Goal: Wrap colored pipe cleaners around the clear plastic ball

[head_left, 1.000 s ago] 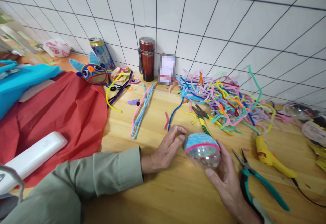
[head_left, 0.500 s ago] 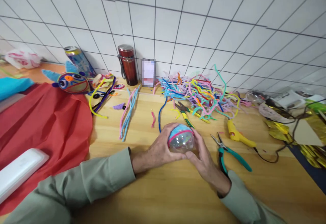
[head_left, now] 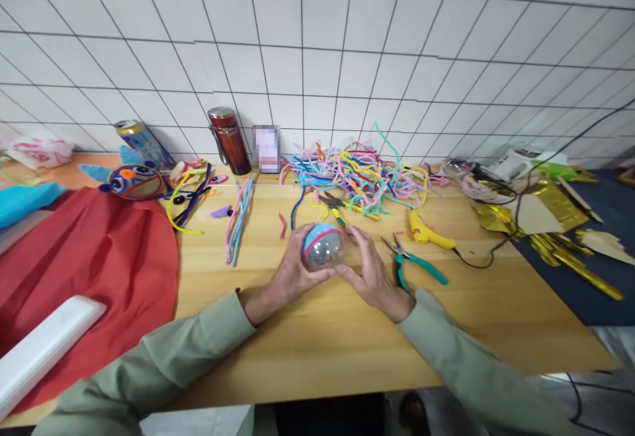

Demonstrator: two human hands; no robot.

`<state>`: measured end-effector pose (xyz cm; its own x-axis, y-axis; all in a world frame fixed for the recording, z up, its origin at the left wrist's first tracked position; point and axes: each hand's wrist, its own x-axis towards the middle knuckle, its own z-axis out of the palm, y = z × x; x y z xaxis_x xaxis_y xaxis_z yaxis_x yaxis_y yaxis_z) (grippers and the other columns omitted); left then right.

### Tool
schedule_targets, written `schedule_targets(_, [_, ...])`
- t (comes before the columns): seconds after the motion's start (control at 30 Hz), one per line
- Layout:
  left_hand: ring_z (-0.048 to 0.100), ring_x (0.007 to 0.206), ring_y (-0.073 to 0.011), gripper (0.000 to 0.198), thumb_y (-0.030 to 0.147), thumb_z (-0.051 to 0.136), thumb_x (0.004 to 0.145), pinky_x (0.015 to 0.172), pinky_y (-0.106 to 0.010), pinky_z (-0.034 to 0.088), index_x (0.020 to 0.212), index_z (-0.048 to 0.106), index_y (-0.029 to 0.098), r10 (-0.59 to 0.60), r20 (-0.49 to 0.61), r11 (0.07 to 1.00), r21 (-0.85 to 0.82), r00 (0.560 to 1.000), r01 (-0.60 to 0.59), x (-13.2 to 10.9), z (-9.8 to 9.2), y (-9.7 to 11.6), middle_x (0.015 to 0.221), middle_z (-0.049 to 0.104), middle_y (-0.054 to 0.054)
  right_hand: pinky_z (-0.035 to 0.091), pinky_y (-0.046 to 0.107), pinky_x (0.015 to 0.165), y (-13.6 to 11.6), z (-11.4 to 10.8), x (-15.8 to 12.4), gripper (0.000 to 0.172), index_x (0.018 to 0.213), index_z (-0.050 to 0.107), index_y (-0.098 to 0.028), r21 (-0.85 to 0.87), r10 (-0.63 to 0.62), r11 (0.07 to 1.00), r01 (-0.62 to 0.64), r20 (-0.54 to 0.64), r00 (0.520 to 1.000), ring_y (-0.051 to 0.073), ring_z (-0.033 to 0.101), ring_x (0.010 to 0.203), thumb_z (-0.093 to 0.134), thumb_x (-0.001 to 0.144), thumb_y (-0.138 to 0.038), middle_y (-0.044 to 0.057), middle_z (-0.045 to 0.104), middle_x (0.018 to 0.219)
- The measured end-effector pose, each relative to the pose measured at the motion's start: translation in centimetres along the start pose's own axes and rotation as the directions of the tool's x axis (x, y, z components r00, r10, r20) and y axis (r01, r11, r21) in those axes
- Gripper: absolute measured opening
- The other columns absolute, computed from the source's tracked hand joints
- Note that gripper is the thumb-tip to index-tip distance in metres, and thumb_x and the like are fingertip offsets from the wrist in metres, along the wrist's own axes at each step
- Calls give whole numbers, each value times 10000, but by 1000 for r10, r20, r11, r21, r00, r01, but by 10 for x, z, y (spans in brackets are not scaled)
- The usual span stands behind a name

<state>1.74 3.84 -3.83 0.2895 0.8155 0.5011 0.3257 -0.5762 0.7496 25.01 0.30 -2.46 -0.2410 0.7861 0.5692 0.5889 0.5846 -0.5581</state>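
A clear plastic ball [head_left: 325, 251] with light-blue pipe cleaner over its top and a pink band round it sits between my two hands above the table. My left hand [head_left: 294, 265] wraps its left side, thumb along the bottom. On the other side, my right hand [head_left: 368, 269] cups the ball loosely, with thumb and fingertips at its right edge. Just beyond the ball lie yellow-handled pliers [head_left: 337, 214]. Teal-handled pliers [head_left: 421, 265] rest with open jaws beside my right wrist. A yellow glue gun [head_left: 427, 232] lies farther right.
A heap of colourful pipe cleaners [head_left: 354, 178] lies by the wall, near a red flask [head_left: 229, 141] and a phone [head_left: 266, 149]. Left are a decorated bird-like figure [head_left: 133, 183], red cloth [head_left: 133, 251] and a white case [head_left: 54, 350]. Gold foil [head_left: 570, 251] and a cable [head_left: 518, 208] lie right.
My view has shifted, bringing the table's front edge into sight. Both hands keep the ball between them; it has tilted slightly, and my right fingers sit looser around it.
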Motion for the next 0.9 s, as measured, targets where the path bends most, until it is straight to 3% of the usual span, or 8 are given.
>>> schedule_targets(0.3, [558,1491,-391,1027,557,944,801,1244,-612,494,1593,373,240,45,21,998,51,999,-46,-10,5,6,1549,538,-186,522,621,1222,-12,-7,1,746,1697,368,-252,107,165,978,-178,122,979,364,585,1490,648,1057,-515,194,549,1648])
schedule_targets(0.5, [520,1529,-412,1066,628,920,806,1276,-631,447,1627,369,232,48,60,998,26,997,-50,-11,-2,8,1585,526,-209,533,588,1210,-13,-10,3,684,1666,406,-256,126,146,978,-168,167,975,345,626,1435,619,1077,-530,177,582,1613])
schedule_targets(0.73, [523,1530,-401,1068,686,868,839,1262,-622,473,1642,336,227,114,86,993,33,990,-117,-11,-3,4,1591,520,-214,562,578,1178,-13,-9,2,685,1663,423,-259,129,123,981,-146,171,978,352,623,1442,603,1080,-568,174,579,1620])
schedule_targets(0.9, [526,1517,-407,1049,630,906,822,1272,-640,455,1637,370,244,104,59,994,10,993,-104,-10,-2,6,1577,534,-201,543,598,1202,-14,-11,2,730,1684,403,-269,119,138,979,-164,204,969,369,582,1490,593,1069,-615,175,556,1647])
